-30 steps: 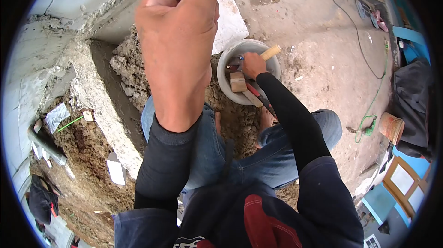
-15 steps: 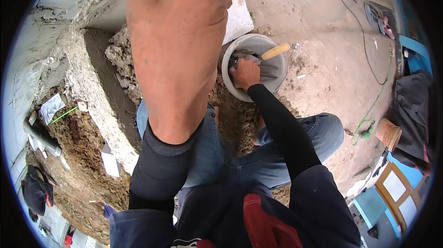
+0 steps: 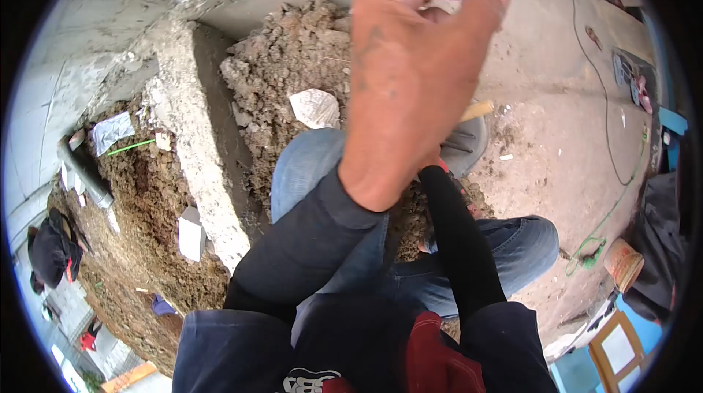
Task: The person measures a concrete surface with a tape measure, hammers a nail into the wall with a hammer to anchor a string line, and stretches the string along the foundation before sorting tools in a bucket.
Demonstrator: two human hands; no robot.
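A grey bucket (image 3: 474, 148) stands on the ground, a wooden handle (image 3: 478, 110) showing at its rim. The left hand (image 3: 417, 85), raised in front of the bucket, hides much of it, thumb and forefinger narrowed to a pinch. The right hand (image 3: 433, 156) is at the bucket's near side, its grip hidden. Below the bucket, white shirt lettering (image 3: 311, 380) cannot be read.

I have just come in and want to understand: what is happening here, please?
One person's left hand is raised close to the camera, its fingertips pinched together; I cannot tell if they hold something. The right hand, mostly hidden behind it, is at a grey bucket, with a pale handle jutting past the rim.
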